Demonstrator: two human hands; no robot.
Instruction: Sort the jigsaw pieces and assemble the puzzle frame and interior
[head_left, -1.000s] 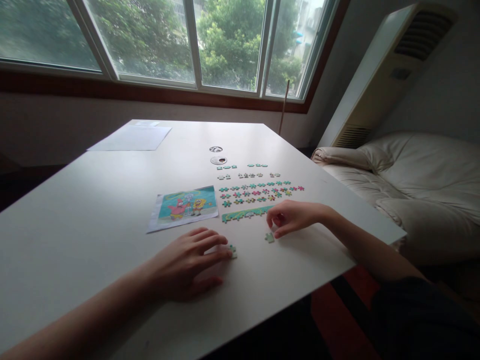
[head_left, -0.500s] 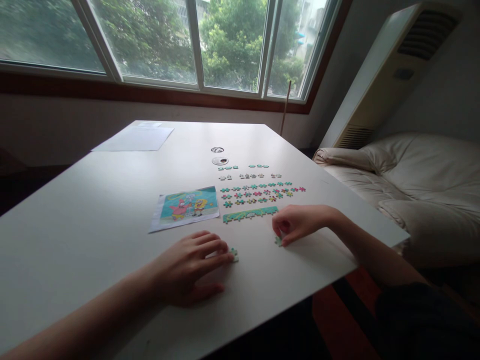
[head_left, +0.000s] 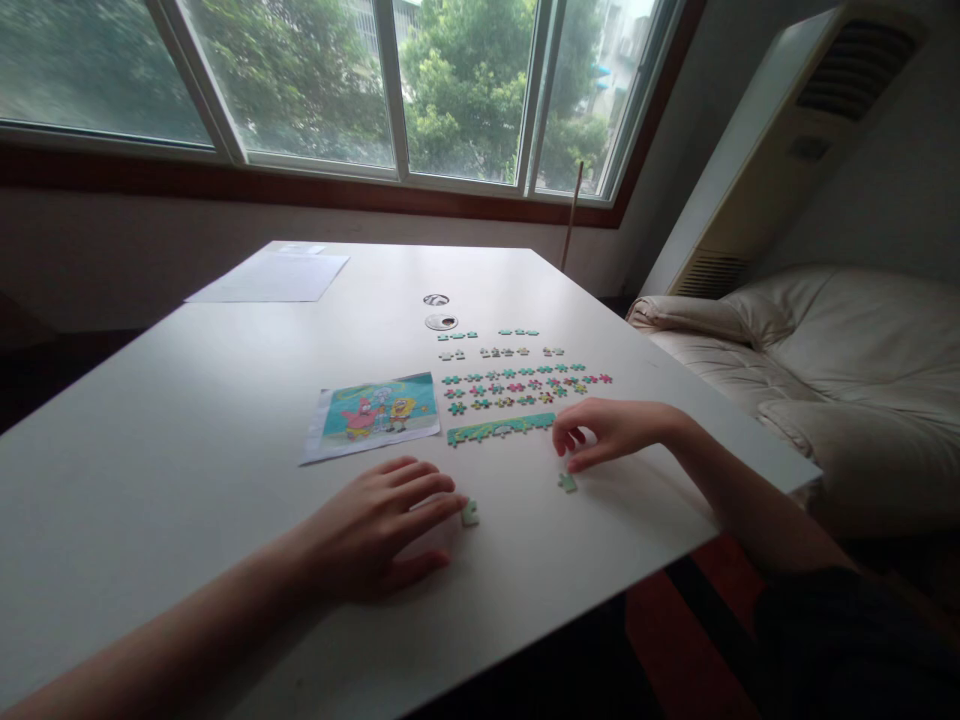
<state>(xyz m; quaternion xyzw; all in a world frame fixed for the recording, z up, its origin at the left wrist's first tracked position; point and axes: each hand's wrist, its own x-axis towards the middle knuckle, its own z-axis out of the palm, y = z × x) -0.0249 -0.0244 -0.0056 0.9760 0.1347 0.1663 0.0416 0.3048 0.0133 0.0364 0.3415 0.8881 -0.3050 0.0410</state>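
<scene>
Your left hand [head_left: 375, 525] lies flat on the worktop [head_left: 187, 400], fingers spread and gripping nothing. Its index tip touches a loose puzzle piece [head_left: 470, 514]. Your right hand [head_left: 604, 432] hovers loosely curled and empty just beyond a second piece [head_left: 567, 483], near the joined strip [head_left: 500, 429]. You look mid-assembly — the next move needs a clean pinch, then the piece turned so its edges match.
</scene>
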